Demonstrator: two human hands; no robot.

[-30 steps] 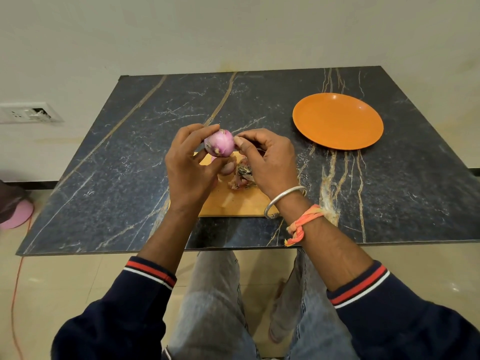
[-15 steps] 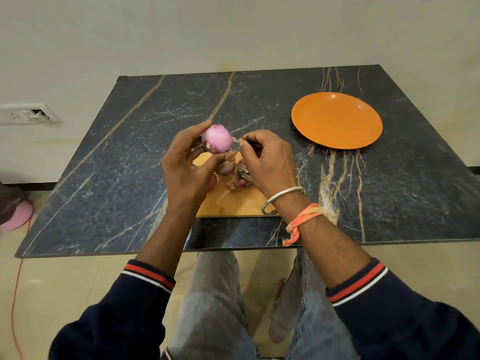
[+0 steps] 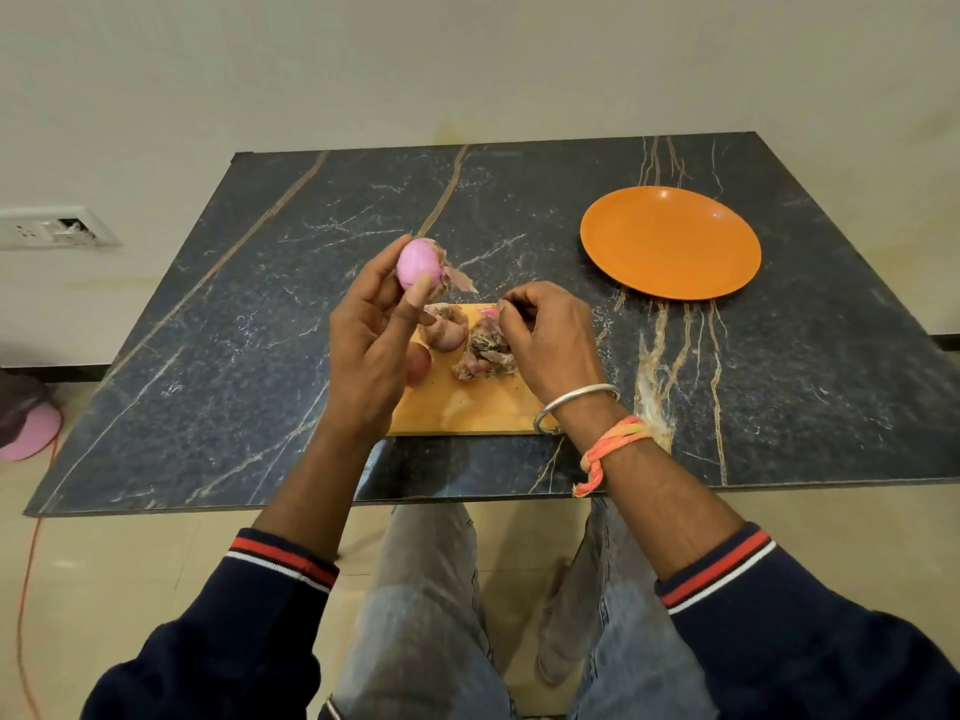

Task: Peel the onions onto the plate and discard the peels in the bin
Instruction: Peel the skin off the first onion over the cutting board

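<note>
My left hand (image 3: 371, 335) holds a pink onion (image 3: 418, 263) up between thumb and fingers above the table; a loose flap of skin hangs off its right side. My right hand (image 3: 550, 337) is lower, over the wooden cutting board (image 3: 467, 407), fingers curled and pinching a small bit of peel. On the board lie unpeeled onions (image 3: 444, 330) and a heap of dry peels (image 3: 485, 353). The orange plate (image 3: 670, 241) stands at the far right with nothing on it. No bin is in view.
The dark marble table (image 3: 260, 330) has its near edge close to my knees. A wall socket (image 3: 57, 228) is on the left wall. A pink object (image 3: 28, 433) and an orange cable (image 3: 26, 589) lie on the floor at the left.
My hands have come apart: the left lifted the onion up and left, the right dropped toward the board with a torn strip of peel. More of the board's onions and peels show.
</note>
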